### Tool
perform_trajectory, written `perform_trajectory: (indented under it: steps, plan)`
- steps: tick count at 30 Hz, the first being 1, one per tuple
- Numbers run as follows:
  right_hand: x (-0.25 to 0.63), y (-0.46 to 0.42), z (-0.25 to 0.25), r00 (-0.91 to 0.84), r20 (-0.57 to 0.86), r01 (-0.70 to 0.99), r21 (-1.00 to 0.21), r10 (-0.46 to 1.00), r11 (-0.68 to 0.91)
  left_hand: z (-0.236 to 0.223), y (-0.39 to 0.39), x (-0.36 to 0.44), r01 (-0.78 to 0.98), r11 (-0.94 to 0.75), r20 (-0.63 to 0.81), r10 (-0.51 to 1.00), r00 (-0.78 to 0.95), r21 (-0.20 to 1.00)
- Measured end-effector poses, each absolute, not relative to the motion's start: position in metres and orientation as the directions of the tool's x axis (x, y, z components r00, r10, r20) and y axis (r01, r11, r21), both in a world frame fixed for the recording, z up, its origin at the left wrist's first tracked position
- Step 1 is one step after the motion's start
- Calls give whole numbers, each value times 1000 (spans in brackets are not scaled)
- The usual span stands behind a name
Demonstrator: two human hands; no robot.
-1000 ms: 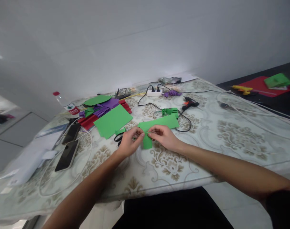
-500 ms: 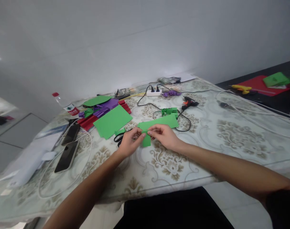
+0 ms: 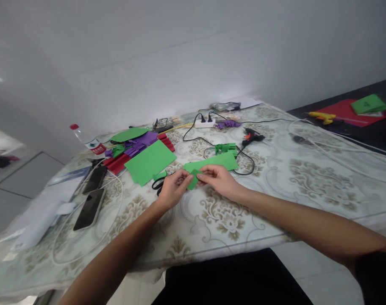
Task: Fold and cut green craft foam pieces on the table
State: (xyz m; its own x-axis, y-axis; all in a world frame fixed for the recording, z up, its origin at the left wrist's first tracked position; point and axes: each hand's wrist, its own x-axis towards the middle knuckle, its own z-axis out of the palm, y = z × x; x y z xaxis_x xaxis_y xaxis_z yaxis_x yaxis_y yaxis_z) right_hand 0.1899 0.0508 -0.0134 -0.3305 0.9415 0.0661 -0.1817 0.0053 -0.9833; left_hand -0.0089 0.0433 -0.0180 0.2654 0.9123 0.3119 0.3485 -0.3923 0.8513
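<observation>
A small piece of green paper (image 3: 193, 179) is pinched between my two hands above the tablecloth. My left hand (image 3: 174, 186) grips its left side with thumb and fingers, and my right hand (image 3: 217, 180) grips its right side. Just behind them lies a long green paper strip (image 3: 213, 162). Black-handled scissors (image 3: 157, 184) rest by my left hand, their blades hidden. Green sheets (image 3: 151, 163) are stacked to the left. A fringed green paper piece (image 3: 226, 149) sits beyond the strip.
A black glue gun (image 3: 252, 136) and a power strip (image 3: 205, 123) with cords stand behind. Purple paper (image 3: 145, 139), red corrugated paper (image 3: 116, 163), a bottle (image 3: 90, 142) and two phones (image 3: 90, 209) are at left. A yellow glue gun (image 3: 323, 117) lies at far right.
The small green paper hung down as a strip between my hands; now it looks shorter, folded or turned at an angle. My hands have hardly moved.
</observation>
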Motion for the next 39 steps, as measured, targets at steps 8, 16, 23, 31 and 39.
perform_trajectory:
  steps: [8,16,23,31,39]
  plan:
    - [188,51,-13,-318,-20,-255,-961,948,-106,-22,47,-11,323,-394,342,917,206,861]
    - [189,50,-7,-301,96,-186,-982,949,41,-21,45,-10,368,-459,403,888,223,809]
    - [190,51,-9,-307,57,-292,-956,950,-37,-16,40,-8,325,-449,411,893,182,832]
    - [190,49,-5,-304,29,-307,-949,952,-69,-7,42,-4,235,-347,326,937,123,908]
    - [191,51,-5,-281,22,-287,-956,959,-63,-5,45,-4,178,-273,255,960,118,945]
